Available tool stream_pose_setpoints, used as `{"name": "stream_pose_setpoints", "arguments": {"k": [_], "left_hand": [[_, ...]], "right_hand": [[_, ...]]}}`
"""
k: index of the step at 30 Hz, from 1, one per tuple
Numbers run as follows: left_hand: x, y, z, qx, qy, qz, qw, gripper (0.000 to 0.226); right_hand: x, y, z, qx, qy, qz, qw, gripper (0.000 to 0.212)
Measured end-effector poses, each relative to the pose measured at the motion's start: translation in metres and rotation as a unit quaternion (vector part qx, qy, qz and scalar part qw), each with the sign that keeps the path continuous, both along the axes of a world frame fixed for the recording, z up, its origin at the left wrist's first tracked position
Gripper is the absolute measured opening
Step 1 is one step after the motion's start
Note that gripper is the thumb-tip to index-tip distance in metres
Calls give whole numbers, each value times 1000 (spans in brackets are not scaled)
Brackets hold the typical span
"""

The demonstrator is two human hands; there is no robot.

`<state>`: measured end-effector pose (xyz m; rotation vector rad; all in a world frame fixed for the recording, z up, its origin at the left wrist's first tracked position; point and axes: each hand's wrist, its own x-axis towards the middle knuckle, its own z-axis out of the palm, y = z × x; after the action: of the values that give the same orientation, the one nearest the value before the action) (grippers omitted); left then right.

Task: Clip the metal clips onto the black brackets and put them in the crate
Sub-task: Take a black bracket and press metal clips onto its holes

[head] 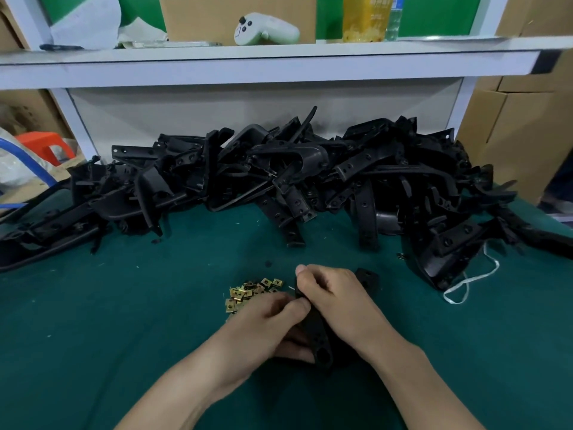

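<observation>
One black bracket (pixel 319 336), glossy, long, holed

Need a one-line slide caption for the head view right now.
Left hand and right hand grip a black bracket over the green mat, metal clips beside, bracket heap behind.

bracket (pixel 321 339) half hidden, pile (pixel 279 169) cut off — both side edges
</observation>
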<state>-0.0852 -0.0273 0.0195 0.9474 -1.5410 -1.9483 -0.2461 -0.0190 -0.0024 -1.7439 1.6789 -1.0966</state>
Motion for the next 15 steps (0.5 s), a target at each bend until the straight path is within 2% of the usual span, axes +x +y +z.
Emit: {"name": "stream_pose_setpoints", "arguments": {"k": [7, 15], "left_hand": [[3, -3, 2, 29, -5, 8, 1000, 36], [2, -8, -4, 77, 25, 25, 996, 22]], "right_hand": [[0, 1, 0, -5, -3, -1, 1000, 49], [-1, 0, -1, -8, -27, 3, 1000, 48]]}}
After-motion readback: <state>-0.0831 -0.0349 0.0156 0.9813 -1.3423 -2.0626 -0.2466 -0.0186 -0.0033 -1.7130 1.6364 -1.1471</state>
